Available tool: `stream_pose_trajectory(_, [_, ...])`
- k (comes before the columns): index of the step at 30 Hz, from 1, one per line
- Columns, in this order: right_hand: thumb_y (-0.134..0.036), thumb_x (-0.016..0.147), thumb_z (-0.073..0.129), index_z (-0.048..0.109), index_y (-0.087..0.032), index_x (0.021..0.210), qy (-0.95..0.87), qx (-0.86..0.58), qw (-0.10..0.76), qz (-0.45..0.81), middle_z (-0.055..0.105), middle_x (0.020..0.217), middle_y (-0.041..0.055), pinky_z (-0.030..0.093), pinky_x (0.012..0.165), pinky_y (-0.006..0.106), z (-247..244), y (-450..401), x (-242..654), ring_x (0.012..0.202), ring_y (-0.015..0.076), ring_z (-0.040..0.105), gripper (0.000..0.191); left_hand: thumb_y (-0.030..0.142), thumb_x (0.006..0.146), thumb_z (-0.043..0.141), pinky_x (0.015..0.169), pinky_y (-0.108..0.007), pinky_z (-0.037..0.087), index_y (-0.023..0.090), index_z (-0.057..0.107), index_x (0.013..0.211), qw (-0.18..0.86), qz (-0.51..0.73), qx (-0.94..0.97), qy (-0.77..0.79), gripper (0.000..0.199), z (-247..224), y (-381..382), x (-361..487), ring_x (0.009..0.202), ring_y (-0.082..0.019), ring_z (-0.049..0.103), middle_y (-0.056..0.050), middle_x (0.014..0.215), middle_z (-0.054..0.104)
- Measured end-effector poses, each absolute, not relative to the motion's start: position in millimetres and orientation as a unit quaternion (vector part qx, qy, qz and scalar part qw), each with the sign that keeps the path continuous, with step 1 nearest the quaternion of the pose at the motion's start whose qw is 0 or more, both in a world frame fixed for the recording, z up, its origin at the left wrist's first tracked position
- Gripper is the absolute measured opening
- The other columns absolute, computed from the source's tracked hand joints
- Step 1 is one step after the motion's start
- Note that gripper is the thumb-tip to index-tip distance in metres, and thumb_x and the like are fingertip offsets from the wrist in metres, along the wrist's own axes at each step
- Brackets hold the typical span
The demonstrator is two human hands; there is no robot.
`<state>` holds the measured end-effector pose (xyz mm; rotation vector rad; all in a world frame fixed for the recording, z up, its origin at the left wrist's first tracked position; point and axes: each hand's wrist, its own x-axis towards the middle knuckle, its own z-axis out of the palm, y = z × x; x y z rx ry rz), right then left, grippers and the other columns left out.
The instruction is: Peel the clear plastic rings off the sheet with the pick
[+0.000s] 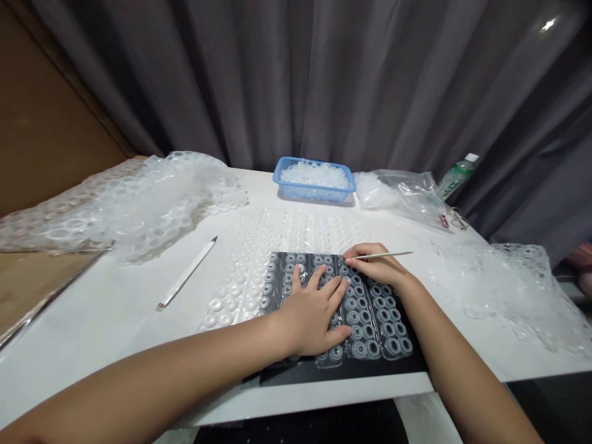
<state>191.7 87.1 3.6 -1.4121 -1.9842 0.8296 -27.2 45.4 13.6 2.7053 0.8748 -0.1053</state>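
Note:
My left hand (314, 311) lies flat with spread fingers on a clear plastic sheet of molded rings (358, 314). Under that part of the sheet is a black board (342, 373). My right hand (377, 262) pinches a thin pale stick (393, 254), its near end at the far edge of the board, among the rings. The sheet runs on past the board to the left and back, where its rings (235, 290) show pale against the white table. My left palm hides some of the rings.
A white pen-like tool (187, 274) lies to the left. Farther back are a blue basket (314, 191) of small clear pieces, a clear bag (402, 191) and a green-labelled bottle (456, 179). Perforated plastic sheets are heaped at left (139, 197) and right (513, 290). Cardboard (50, 105) stands at far left.

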Motion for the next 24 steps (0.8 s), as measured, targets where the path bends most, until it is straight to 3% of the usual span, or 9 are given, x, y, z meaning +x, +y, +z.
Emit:
stream_pose_trajectory(7, [-0.029, 0.088, 0.049, 0.066, -0.02, 0.09, -0.809, -0.499, 0.255, 0.176, 0.071, 0.084, 0.0046, 0.048, 0.067, 0.028, 6.1, 85.1, 195.9, 0.074, 0.0177, 0.066, 0.019, 0.064, 0.087, 0.023, 0.096, -0.076, -0.007, 0.017, 0.016, 0.147, 0.152, -0.045, 0.939, 0.306, 0.077, 14.7, 45.3, -26.1, 0.137, -0.042, 0.003, -0.01, 0.151, 0.023])
stream_pose_trajectory(11, [-0.033, 0.087, 0.049, 0.063, -0.019, 0.086, -0.701, -0.599, 0.373, 0.106, 0.071, 0.087, 0.0073, 0.048, 0.056, 0.027, 12.7, 89.1, 215.7, 0.054, 0.0141, 0.06, 0.021, 0.064, 0.087, 0.025, 0.094, -0.078, -0.007, 0.016, 0.017, 0.147, 0.149, -0.052, 0.939, 0.305, 0.077, 15.2, 45.4, -26.0, 0.137, -0.043, 0.004, -0.01, 0.151, 0.023])
stream_pose_trajectory(14, [-0.042, 0.081, 0.057, 0.063, -0.018, 0.083, -0.612, -0.629, 0.424, 0.223, 0.069, 0.101, 0.0092, 0.046, 0.045, 0.026, 9.9, 86.0, 223.9, 0.044, 0.0101, 0.055, 0.025, 0.065, 0.086, 0.025, 0.095, -0.078, -0.005, 0.018, 0.017, 0.147, 0.143, -0.043, 0.941, 0.304, 0.077, 13.3, 45.4, -26.5, 0.137, -0.044, 0.005, -0.01, 0.15, 0.024])
stream_pose_trajectory(17, [-0.046, 0.075, 0.063, 0.064, -0.017, 0.083, -0.6, -0.593, 0.394, 0.365, 0.07, 0.082, 0.0068, 0.044, 0.042, 0.024, -0.6, 76.6, 216.6, 0.046, 0.0117, 0.056, 0.03, 0.064, 0.086, 0.025, 0.096, -0.077, -0.003, 0.018, 0.017, 0.147, 0.128, -0.023, 0.944, 0.303, 0.077, 10.1, 45.0, -26.9, 0.137, -0.043, 0.006, -0.01, 0.15, 0.027])
stream_pose_trajectory(20, [-0.044, 0.074, 0.065, 0.067, -0.016, 0.083, -0.599, -0.587, 0.394, 0.376, 0.066, 0.065, 0.0032, 0.043, 0.044, 0.023, -8.6, 69.8, 204.8, 0.048, 0.0122, 0.055, 0.029, 0.064, 0.087, 0.024, 0.096, -0.077, -0.002, 0.018, 0.016, 0.147, 0.122, -0.012, 0.946, 0.3, 0.076, 7.6, 44.2, -27.5, 0.137, -0.043, 0.006, -0.011, 0.15, 0.026])
stream_pose_trajectory(24, [-0.04, 0.071, 0.068, 0.071, -0.017, 0.085, -0.614, -0.582, 0.379, 0.376, 0.069, 0.073, 0.0043, 0.045, 0.049, 0.024, -8.5, 71.3, 198.5, 0.052, 0.0116, 0.056, 0.027, 0.064, 0.088, 0.022, 0.097, -0.076, -0.003, 0.018, 0.015, 0.147, 0.122, -0.012, 0.946, 0.299, 0.076, 6.2, 43.2, -28.0, 0.137, -0.042, 0.005, -0.01, 0.151, 0.023])
